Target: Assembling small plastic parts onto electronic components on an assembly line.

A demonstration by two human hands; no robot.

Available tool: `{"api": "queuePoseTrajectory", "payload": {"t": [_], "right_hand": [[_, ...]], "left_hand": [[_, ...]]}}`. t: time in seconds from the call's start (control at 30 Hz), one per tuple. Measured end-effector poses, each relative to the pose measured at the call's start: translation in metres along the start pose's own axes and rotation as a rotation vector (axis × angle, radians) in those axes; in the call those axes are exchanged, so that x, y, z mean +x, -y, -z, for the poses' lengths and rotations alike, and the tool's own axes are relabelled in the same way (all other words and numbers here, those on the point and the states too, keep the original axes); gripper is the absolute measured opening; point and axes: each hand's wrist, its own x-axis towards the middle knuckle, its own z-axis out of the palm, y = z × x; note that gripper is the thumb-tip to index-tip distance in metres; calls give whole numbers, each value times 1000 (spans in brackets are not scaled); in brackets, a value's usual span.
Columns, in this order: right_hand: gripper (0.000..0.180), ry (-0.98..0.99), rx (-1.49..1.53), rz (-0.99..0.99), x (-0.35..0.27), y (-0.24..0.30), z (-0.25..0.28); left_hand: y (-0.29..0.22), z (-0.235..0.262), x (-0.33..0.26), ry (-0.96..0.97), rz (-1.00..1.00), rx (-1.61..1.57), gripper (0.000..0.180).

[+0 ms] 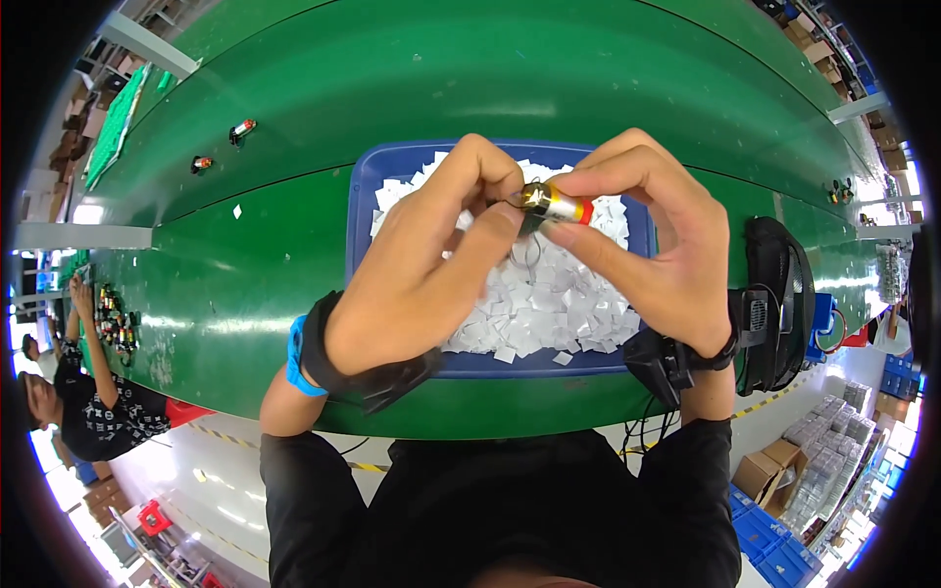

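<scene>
A small battery-shaped cylinder (pixel 564 206) with gold, silver and red bands is held crosswise over a blue tray (pixel 356 220). My right hand (pixel 662 230) pinches its body between thumb and fingers, close to the red end. At the gold end, my left hand (pixel 417 240) is closed, with thumb and index finger pressed together; the fingers partly hide what they grip there. A thin metal ring (pixel 530 254) shows just below the cylinder, and how it is attached cannot be made out. Many small white square pieces (pixel 549 309) fill the tray under both hands.
Two similar small items, one upper (pixel 242 129) and one lower (pixel 201 165), lie on the green table (pixel 441 88) at far left. A black bag (pixel 776 304) stands right of the tray. At the left, a co-worker (pixel 93 416) reaches toward several similar items (pixel 118 323).
</scene>
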Motion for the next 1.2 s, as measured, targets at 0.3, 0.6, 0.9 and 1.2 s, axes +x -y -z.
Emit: {"api": "queuePoseTrajectory", "payload": {"t": [0.3,0.6,0.9,1.2], "right_hand": [[30,137,-197,270,5,0,6],[32,34,-306,307,4,4,6],[26,-41,-429,428,5,6,-2],[30,-93,-499,532,7,3,-6]], "left_hand": [[6,22,16,290,214,-552,23],[4,10,9,-1,-12,-304,28],[2,9,1,64,-50,-125,24],[0,13,-1,134,-45,-120,23]]}}
